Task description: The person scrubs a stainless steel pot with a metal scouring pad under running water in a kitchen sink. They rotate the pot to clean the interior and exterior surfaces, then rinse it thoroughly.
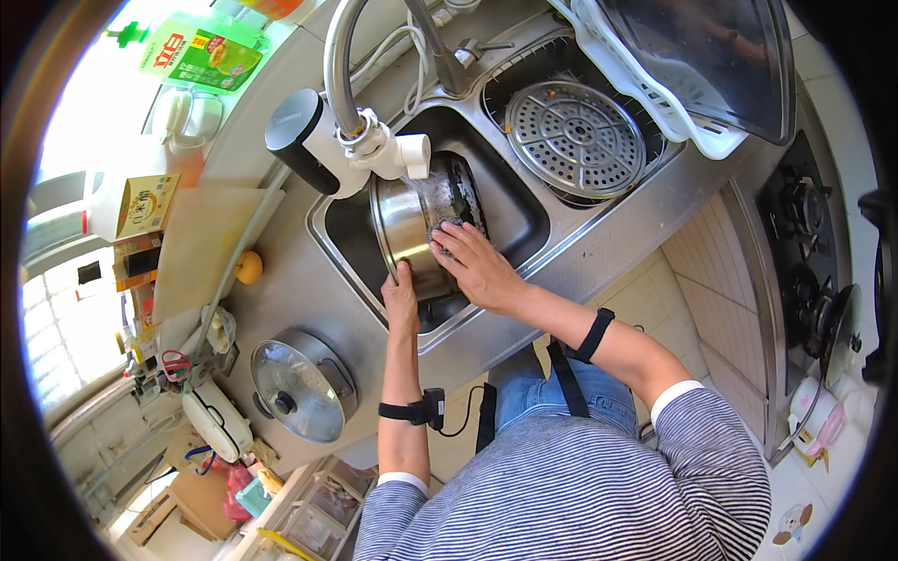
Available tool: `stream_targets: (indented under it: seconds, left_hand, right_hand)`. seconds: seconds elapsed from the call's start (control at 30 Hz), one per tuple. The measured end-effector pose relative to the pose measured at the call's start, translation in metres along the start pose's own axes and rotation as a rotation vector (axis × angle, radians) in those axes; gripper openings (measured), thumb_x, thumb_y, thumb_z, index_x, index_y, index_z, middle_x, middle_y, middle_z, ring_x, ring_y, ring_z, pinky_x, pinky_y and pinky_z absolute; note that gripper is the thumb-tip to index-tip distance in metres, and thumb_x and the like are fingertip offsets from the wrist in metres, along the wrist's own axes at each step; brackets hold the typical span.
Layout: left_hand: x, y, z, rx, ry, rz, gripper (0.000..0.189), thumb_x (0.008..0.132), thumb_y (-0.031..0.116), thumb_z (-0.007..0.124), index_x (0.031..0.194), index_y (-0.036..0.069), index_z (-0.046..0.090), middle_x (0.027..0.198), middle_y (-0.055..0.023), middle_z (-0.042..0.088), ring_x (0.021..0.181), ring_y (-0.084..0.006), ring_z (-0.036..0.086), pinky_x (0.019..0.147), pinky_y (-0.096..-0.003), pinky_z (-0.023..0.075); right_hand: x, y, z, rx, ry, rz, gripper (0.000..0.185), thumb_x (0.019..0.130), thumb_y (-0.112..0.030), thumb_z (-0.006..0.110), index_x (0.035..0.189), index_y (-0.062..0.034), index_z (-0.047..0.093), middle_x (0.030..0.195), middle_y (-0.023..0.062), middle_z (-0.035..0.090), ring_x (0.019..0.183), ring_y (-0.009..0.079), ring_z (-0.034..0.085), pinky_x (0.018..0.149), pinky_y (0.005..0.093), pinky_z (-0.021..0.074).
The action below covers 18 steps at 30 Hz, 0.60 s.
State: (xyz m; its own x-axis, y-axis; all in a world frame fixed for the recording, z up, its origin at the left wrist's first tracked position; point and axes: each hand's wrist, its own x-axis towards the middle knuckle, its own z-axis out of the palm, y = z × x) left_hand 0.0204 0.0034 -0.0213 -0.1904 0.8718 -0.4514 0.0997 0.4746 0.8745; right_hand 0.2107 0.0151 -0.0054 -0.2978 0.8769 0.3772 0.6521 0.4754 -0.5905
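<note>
A stainless steel pot lies tipped on its side in the left basin of the sink. Dark scorch marks cover part of its base. My left hand grips the pot's rim at the near side. With my right hand I press a steel wool scourer against the pot's outer wall by the base; the fingers partly hide it. Water from the faucet-mounted filter runs onto the pot.
A perforated steamer tray sits over the right basin. Beside that basin stands a white dish rack with a dark cover. A glass-lidded pot and an orange fruit rest on the steel counter. A gas stove is at the right.
</note>
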Motion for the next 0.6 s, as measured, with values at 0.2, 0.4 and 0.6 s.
stream_targets:
  seconds: [0.2,0.4,0.6]
  left_hand:
    - [0.002,-0.020,-0.012,0.007,-0.034,0.008,0.048,0.092,0.046,0.056,0.108,0.000,0.059,0.098,0.0000,0.058,0.089,-0.0110,0.050,0.082,-0.0271,0.0418]
    - [-0.001,-0.015,-0.017,0.060,-0.038,-0.048,0.056,0.093,0.049,0.052,0.115,-0.002,0.056,0.106,-0.0044,0.059,0.096,-0.0148,0.052,0.089,-0.0287,0.0408]
    - [-0.002,-0.013,-0.017,0.122,-0.030,-0.095,0.067,0.090,0.057,0.052,0.117,-0.005,0.055,0.111,-0.0065,0.059,0.100,-0.0164,0.052,0.091,-0.0294,0.0402]
  right_hand:
    - [0.012,0.023,0.022,0.147,0.190,0.303,0.047,0.080,0.000,0.047,0.127,0.0007,0.049,0.132,0.0179,0.046,0.129,0.0363,0.038,0.108,0.0445,0.0316]
    - [-0.006,0.016,0.019,0.097,-0.045,-0.023,0.049,0.083,0.000,0.044,0.131,-0.0025,0.047,0.140,0.0162,0.041,0.133,0.0330,0.035,0.111,0.0445,0.0283]
    - [0.011,0.026,0.021,0.177,0.125,0.278,0.043,0.081,-0.001,0.051,0.124,0.0005,0.053,0.132,0.0163,0.049,0.129,0.0331,0.040,0.107,0.0412,0.0346]
